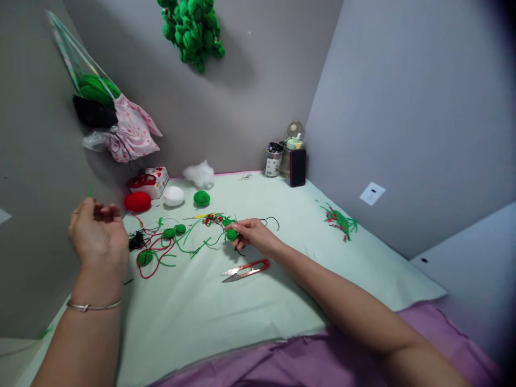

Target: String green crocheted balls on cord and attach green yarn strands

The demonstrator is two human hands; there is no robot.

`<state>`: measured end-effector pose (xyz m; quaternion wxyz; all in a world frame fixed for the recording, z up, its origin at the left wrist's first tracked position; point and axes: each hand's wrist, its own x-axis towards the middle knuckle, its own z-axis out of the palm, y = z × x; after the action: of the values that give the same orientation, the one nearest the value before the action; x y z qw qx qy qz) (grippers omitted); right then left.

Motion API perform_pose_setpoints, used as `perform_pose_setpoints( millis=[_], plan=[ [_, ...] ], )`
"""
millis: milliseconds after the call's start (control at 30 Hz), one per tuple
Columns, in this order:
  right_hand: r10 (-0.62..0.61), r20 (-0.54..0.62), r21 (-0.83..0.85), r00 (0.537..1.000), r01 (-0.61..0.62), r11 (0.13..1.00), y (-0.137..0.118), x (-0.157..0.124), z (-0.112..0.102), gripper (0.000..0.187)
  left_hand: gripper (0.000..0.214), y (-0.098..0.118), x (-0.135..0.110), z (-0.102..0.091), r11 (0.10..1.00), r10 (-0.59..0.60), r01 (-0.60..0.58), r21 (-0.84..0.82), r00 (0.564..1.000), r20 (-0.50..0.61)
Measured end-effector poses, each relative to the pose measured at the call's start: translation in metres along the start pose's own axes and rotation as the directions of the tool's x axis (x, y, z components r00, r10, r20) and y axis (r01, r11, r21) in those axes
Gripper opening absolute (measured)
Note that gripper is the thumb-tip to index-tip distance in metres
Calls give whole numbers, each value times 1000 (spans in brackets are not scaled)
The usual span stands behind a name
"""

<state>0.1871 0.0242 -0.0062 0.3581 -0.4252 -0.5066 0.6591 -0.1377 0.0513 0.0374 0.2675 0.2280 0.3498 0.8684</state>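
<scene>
My left hand (99, 234) is raised at the left beyond the table's edge, palm up and fingers curled. A short bit of green yarn (90, 190) sticks up from its fingertips. Over the table, my right hand (255, 235) pinches a small green crocheted piece (231, 235) with a round end. Red-and-white crocheted bits (213, 219) and a yellow-handled crochet hook (201, 216) lie just beyond it. Thread snips (245, 270) with orange handles rest below my right hand. Green crocheted balls (168, 233) lie among loose red, green and black strands to the left.
Red yarn (137, 201), white yarn (173, 196), green yarn (201, 198) and white stuffing (200, 174) stand at the back. A pen cup (273, 163) and dark phone (298, 168) fill the far corner. Yarn scraps (341, 222) lie right. Bags (133, 129) and a green bunch (193, 32) hang on the wall.
</scene>
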Motion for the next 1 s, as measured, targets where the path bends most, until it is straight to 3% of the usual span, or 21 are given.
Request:
perform_pose_setpoints(
  millis=[133,200,233,267,300,367,400,433,467,567,600,700,800,900,1000],
  plan=[
    [8,13,4,1000,-8,1000,2,3,-2,24,15,1,-40,69,1000,15,-14,-6,975,220],
    [9,25,5,1000,-9,1000,4,4,-2,24,14,-10,-74,111,997,75,-82,7,941,330],
    [14,32,1,999,-14,1000,5,5,-1,24,14,-18,-94,131,993,90,-114,30,897,433],
    [15,29,-4,999,-15,1000,6,5,0,23,13,-26,-115,148,989,91,-139,48,833,545],
    [8,17,-11,1000,-8,1000,7,5,0,23,13,-35,-135,164,986,56,-147,75,724,687],
    [-30,-21,-26,999,29,999,7,4,1,24,24,-50,-169,185,966,-21,-228,121,394,919],
    [-55,-37,-28,998,54,998,6,4,1,24,41,-54,-180,190,942,-40,-310,129,277,960],
    [-78,-49,-22,996,77,997,5,3,0,25,50,-56,-186,193,913,-56,-381,147,240,969],
    [-92,-53,-8,994,92,996,4,2,-1,25,48,-56,-187,192,887,-65,-429,172,252,966],
    [-69,-45,77,997,72,994,-2,2,-6,23,11,-50,-164,171,826,8,-532,184,338,941],
    [-55,-42,117,998,60,991,-4,2,-8,22,12,-47,-153,159,807,41,-562,182,360,932],
    [-29,-38,243,999,38,969,-8,4,-12,20,17,-41,-125,117,766,56,-579,279,493,868],
    [-9,-60,338,998,29,941,-10,5,-14,18,18,-44,-121,75,759,22,-541,362,577,816],
    [0,-63,363,998,22,932,-7,5,-12,19,14,-51,-135,50,777,-42,-481,407,604,796],
    [-11,-25,316,1000,18,949,-3,5,-9,19,14,-58,-149,44,824,-119,-397,404,576,809]
  ],
)
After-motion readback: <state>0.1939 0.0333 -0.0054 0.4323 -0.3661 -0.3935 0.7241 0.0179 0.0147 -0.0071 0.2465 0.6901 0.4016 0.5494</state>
